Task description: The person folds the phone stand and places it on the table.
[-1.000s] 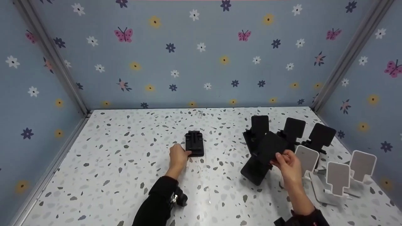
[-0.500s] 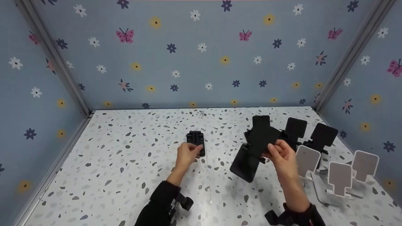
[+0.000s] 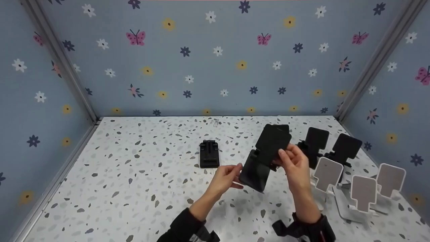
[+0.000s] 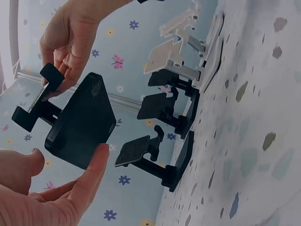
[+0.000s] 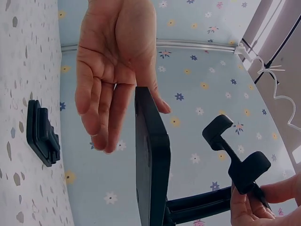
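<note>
My right hand (image 3: 296, 168) pinches the upper plate of a black folding phone stand (image 3: 272, 144), held unfolded above the table. Its flat base (image 3: 256, 172) hangs tilted down towards my left hand (image 3: 223, 179). In the left wrist view, my left fingertips (image 4: 101, 153) lie at the base's edge; whether they touch it I cannot tell. The right wrist view shows the left hand's fingers (image 5: 106, 115) fairly straight, the thumb on the other side of the base. A second black phone stand (image 3: 209, 154) lies folded flat on the table, left of the held one.
Unfolded black phone stands (image 3: 316, 138) stand at the right, one mostly hidden behind the held stand. White-framed phone stands (image 3: 363, 193) with grey plates are nearer the right front. Patterned panels (image 3: 215, 67) wall the speckled table (image 3: 134, 188) at back and sides.
My left hand has left the folded stand and moved right to the held stand's base. My right hand has brought its stand left, the base swinging further out.
</note>
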`<move>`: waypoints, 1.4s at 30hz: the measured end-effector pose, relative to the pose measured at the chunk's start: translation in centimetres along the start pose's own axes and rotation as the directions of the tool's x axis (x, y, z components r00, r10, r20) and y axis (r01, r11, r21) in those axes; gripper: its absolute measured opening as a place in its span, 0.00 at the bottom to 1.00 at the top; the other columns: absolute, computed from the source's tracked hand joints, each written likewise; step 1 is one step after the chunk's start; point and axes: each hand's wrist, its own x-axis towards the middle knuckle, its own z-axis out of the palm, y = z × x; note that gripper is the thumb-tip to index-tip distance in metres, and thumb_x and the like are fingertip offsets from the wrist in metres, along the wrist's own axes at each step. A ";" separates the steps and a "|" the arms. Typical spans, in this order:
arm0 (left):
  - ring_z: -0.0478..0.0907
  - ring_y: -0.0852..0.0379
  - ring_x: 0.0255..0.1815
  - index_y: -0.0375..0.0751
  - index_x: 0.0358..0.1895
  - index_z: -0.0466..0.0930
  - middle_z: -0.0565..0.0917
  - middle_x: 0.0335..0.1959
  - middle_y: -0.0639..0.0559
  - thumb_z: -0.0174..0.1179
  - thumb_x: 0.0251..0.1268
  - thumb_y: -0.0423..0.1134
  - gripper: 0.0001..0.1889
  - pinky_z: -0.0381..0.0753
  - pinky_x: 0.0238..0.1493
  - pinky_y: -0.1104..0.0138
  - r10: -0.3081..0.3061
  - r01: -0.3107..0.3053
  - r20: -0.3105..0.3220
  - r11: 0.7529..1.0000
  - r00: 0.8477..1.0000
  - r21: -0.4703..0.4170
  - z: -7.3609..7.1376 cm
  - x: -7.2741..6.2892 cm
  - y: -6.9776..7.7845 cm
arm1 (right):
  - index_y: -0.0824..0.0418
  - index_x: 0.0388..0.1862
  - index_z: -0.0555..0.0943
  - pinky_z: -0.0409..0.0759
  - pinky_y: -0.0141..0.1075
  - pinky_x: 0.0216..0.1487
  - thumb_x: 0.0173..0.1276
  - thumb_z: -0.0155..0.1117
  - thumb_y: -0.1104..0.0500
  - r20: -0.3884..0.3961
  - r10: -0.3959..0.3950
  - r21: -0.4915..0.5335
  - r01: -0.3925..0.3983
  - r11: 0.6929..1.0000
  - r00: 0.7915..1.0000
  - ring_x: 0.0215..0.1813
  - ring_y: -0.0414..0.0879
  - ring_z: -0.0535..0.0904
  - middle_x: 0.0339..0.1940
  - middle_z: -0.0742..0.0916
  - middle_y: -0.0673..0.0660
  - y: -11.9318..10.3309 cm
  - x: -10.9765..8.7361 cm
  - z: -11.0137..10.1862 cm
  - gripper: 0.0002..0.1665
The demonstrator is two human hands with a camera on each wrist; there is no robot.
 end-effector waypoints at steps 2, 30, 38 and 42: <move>0.81 0.50 0.26 0.20 0.46 0.72 0.81 0.29 0.40 0.47 0.67 0.38 0.19 0.83 0.30 0.57 0.005 -0.004 0.022 0.999 1.000 -0.039 0.4 -0.4 0.1 | 0.74 0.49 0.68 0.81 0.47 0.36 0.64 0.52 0.69 0.023 -0.009 -0.012 0.010 1.000 1.000 0.37 0.62 0.78 0.40 0.79 0.72 -0.8 0.0 0.8 0.14; 0.80 0.44 0.34 0.17 0.46 0.69 0.79 0.37 0.31 0.53 0.57 0.26 0.15 0.83 0.32 0.62 0.060 -0.066 -0.067 0.994 0.996 -0.084 1.2 -1.9 -0.8 | 0.76 0.42 0.70 0.81 0.34 0.35 0.47 0.64 0.78 -0.033 0.184 -0.312 -0.185 0.932 0.982 0.34 0.48 0.81 0.34 0.83 0.64 -12.5 -2.5 12.1 0.21; 0.80 0.44 0.34 0.17 0.47 0.69 0.79 0.37 0.31 0.52 0.58 0.26 0.15 0.83 0.32 0.62 0.040 -0.045 -0.054 0.994 0.998 -0.096 1.2 -2.0 -0.7 | 0.78 0.35 0.70 0.82 0.33 0.32 0.46 0.67 0.76 -0.026 0.094 -0.326 -0.097 0.940 0.995 0.30 0.48 0.81 0.29 0.83 0.64 -12.3 -2.5 12.0 0.19; 0.80 0.43 0.34 0.17 0.47 0.69 0.79 0.37 0.31 0.52 0.58 0.26 0.16 0.83 0.33 0.62 0.042 -0.047 -0.056 0.994 0.998 -0.094 1.1 -2.0 -0.7 | 0.78 0.34 0.70 0.82 0.34 0.31 0.45 0.67 0.76 -0.024 0.072 -0.319 -0.076 0.945 0.997 0.29 0.49 0.81 0.28 0.83 0.63 -12.0 -2.5 12.0 0.18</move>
